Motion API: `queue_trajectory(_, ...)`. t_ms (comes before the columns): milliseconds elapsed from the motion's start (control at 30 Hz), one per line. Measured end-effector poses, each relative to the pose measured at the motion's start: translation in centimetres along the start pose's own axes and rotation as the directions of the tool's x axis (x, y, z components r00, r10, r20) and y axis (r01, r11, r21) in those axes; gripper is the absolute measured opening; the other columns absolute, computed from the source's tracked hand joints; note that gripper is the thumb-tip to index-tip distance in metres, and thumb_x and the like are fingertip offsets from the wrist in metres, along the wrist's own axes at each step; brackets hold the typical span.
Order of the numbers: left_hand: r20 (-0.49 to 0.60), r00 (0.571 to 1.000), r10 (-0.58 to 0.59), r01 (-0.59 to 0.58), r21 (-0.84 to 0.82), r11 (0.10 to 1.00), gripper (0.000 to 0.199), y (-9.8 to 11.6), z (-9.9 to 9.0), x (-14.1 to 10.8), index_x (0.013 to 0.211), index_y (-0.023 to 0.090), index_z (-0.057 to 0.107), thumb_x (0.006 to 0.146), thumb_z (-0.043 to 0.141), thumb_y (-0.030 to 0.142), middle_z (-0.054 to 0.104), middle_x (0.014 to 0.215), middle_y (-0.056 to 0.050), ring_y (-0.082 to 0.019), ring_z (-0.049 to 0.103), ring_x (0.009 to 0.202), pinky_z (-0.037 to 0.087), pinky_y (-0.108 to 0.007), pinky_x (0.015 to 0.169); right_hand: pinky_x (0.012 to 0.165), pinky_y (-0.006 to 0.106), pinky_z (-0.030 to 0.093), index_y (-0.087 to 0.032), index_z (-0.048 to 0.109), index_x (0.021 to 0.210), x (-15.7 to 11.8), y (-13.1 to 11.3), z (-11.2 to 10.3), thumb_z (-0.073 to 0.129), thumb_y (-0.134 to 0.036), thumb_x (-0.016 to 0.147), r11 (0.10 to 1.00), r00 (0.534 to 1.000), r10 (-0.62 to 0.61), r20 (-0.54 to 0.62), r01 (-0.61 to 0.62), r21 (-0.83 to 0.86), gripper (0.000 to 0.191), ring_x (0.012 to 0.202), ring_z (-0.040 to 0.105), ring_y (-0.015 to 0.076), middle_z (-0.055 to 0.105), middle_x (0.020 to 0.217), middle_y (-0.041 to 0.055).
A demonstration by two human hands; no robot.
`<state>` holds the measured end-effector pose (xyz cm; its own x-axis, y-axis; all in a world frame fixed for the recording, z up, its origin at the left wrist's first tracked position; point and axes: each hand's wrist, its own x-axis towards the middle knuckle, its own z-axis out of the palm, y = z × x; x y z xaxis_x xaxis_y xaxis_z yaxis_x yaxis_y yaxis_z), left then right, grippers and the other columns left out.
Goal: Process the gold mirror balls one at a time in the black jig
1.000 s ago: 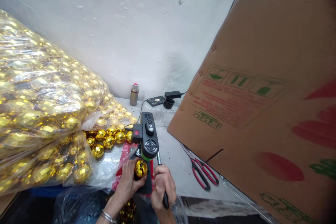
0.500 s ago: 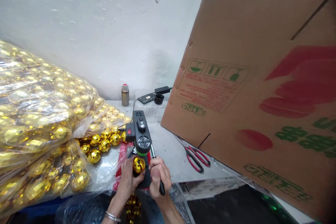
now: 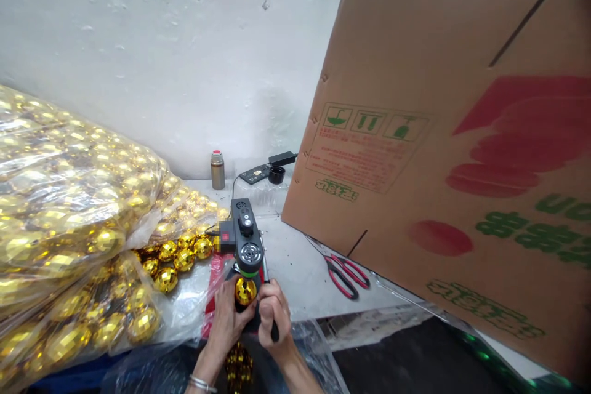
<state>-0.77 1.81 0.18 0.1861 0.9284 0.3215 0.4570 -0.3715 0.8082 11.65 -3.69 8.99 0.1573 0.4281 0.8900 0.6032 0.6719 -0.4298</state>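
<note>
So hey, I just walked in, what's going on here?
A person is working at a black device on a table. Their left hand holds a faceted gold ball beneath its head, while the right hand grips the lever. More gold balls lie to the left, and red-and-black scissors rest to the right.

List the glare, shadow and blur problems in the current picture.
Head view: bright glare off the clear plastic bag at left; head view: soft shadow on the wall; head view: the carton's small red print too blurred to read, darkness along the far right edge; head view: pixelated patch over the red switch; glints on the gold ball.
</note>
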Motion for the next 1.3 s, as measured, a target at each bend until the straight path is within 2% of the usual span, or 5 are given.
queue_trajectory(567, -0.194, 0.961, 0.196, -0.123, 0.334, 0.935, 0.047, 0.3, -7.2, -3.6, 0.139, 0.020, 0.053, 0.097, 0.052, 0.042, 0.065, 0.134, -0.016, -0.034, 0.060, 0.125, 0.047, -0.053, 0.106, 0.062, 0.020, 0.044, -0.021, 0.052, 0.081, 6.8, -4.8, -2.2, 0.040, -0.009, 0.100, 0.972, 0.974, 0.206, 0.095, -0.215, 0.098, 0.025, 0.067, 0.055, 0.0101, 0.054, 0.074, -0.0011)
queue_trajectory(800, -0.177, 0.924, -0.340, 0.331, 0.815, 0.475, 0.044, 1.1, -15.4, 5.8, 0.114, 0.004, 0.066, 0.102, 0.031, 0.029, 0.075, 0.100, -0.027, -0.038, 0.074, 0.097, 0.055, -0.045, 0.080, 0.062, 0.019, 0.043, -0.022, 0.047, 0.078, 5.9, -4.4, -1.9, 0.040, -0.006, 0.099, 0.970, 0.975, 0.209, 0.080, -0.217, 0.113, 0.027, 0.067, 0.052, 0.0095, 0.052, 0.075, -0.0015)
queue_trajectory(1033, 0.036, 0.911, -0.410, 0.243, 0.757, 0.606, 0.035, 0.7, -15.0, 6.8, 0.102, 0.012, 0.069, 0.093, 0.058, 0.043, 0.079, 0.096, -0.019, -0.035, 0.075, 0.097, 0.054, -0.038, 0.083, 0.064, 0.019, 0.044, -0.021, 0.049, 0.082, 5.5, -4.1, -2.0, 0.040, -0.006, 0.099, 0.978, 0.979, 0.180, 0.095, -0.189, 0.091, 0.024, 0.069, 0.053, 0.0094, 0.053, 0.077, -0.0014)
queue_trajectory(1200, -0.041, 0.883, -0.468, 0.470, 0.056, 0.881, 0.059, 0.8, -13.8, 4.2, 0.124, 0.014, 0.058, 0.083, 0.065, 0.056, 0.076, 0.104, -0.011, -0.028, 0.074, 0.093, 0.058, -0.037, 0.079, 0.063, 0.019, 0.044, -0.022, 0.049, 0.082, 6.0, -4.2, -2.2, 0.040, -0.008, 0.099, 0.977, 0.975, 0.184, 0.128, -0.196, 0.087, 0.024, 0.069, 0.054, 0.0096, 0.053, 0.077, -0.0013)
queue_trajectory(1300, 0.046, 0.810, -0.584, 0.492, -0.595, 0.636, 0.072, 1.4, -11.0, 2.1, 0.119, 0.016, 0.058, 0.067, 0.078, 0.061, 0.076, 0.099, -0.010, -0.026, 0.075, 0.084, 0.059, -0.036, 0.074, 0.062, 0.019, 0.043, -0.022, 0.047, 0.080, 6.5, -4.3, -2.3, 0.040, -0.008, 0.099, 0.976, 0.975, 0.189, 0.119, -0.199, 0.083, 0.025, 0.068, 0.053, 0.0093, 0.052, 0.075, -0.0018)
